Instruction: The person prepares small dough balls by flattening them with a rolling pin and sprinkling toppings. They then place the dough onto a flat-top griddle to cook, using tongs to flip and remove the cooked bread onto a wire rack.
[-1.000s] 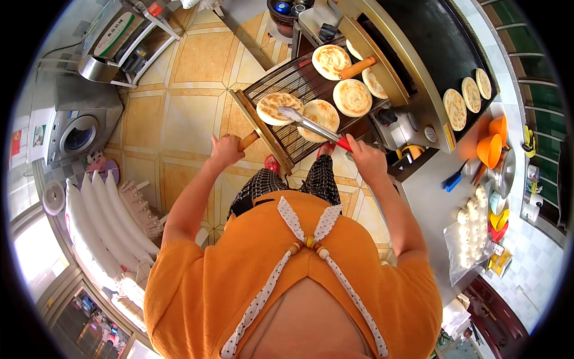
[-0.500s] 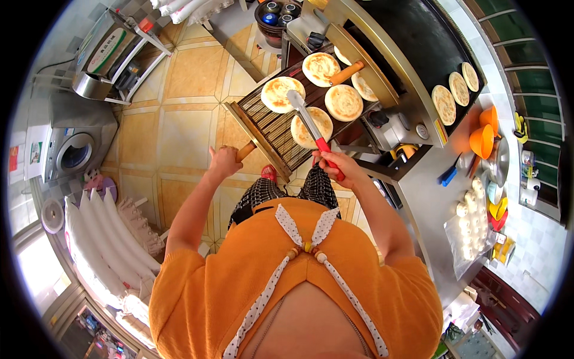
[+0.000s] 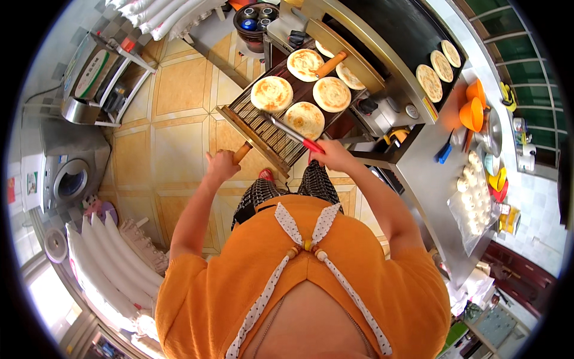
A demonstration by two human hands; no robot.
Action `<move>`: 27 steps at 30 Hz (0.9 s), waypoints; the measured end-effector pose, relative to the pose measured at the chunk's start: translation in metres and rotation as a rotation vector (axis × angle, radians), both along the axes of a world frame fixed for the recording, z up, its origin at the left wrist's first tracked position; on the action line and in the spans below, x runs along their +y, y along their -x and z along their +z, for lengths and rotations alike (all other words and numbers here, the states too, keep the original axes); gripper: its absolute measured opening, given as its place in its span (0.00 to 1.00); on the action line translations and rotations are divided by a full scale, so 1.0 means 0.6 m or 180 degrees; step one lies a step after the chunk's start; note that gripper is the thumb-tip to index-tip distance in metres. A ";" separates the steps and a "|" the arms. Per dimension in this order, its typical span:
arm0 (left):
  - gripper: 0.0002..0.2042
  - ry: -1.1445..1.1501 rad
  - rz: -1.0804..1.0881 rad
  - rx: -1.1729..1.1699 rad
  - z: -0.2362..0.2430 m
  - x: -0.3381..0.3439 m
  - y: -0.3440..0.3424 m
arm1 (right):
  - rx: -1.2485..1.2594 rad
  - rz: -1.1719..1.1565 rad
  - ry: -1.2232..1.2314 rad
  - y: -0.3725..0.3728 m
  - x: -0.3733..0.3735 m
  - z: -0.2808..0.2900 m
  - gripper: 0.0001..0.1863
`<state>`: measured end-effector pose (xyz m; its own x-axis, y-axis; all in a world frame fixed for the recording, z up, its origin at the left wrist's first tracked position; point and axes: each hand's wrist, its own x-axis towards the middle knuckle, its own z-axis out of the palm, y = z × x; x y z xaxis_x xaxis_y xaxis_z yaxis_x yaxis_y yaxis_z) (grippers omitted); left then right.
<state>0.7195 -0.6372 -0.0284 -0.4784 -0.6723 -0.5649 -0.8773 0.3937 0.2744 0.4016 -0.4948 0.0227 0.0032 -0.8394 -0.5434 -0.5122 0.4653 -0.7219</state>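
My left hand [image 3: 223, 164] grips a wooden handle [image 3: 241, 151] on the front of a pulled-out wire rack [image 3: 251, 119]. My right hand [image 3: 329, 155] holds red-handled tongs [image 3: 295, 134], their metal tips low over the rack at the lower edge of the left flatbread [image 3: 272, 90]. Several browned round flatbreads lie on the rack, including a lower one [image 3: 308, 113], a right one [image 3: 332, 90] and an upper one [image 3: 305, 60]. A steel oven door [image 3: 365, 54] with a wooden handle partly hides the farther breads.
Several flatbreads [image 3: 441, 67] lie on the black griddle [image 3: 418, 36]. Right is a steel counter [image 3: 430, 185] with orange bowls [image 3: 471, 113], a blue-handled tool [image 3: 443, 152] and pale dough balls [image 3: 471, 197]. Left are a washing machine [image 3: 66, 173], metal machine [image 3: 89, 78] and white sacks [image 3: 107, 257].
The left flatbread has shifted up the rack and shows a paler face. The tongs have left its top for its lower edge, and my right hand has moved leftward. The view has shifted.
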 end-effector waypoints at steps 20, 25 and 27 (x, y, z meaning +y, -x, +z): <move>0.13 0.0050 0.0126 0.0180 -0.012 0.002 -0.006 | 0.0491 -0.0447 -0.0341 0.014 0.182 0.078 0.15; 0.14 0.0121 0.0044 0.0106 -0.002 -0.004 0.007 | -0.0016 -0.1060 -0.0398 -0.004 0.203 0.102 0.12; 0.15 0.0195 -0.0074 0.0056 0.000 -0.011 0.022 | -0.0110 -0.1465 -0.0279 0.005 0.206 0.108 0.13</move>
<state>0.7061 -0.6439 -0.0281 -0.5038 -0.6940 -0.5144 -0.8630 0.4305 0.2644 0.3987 -0.3714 0.0878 -0.3393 -0.7088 -0.6185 -0.2146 0.6985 -0.6827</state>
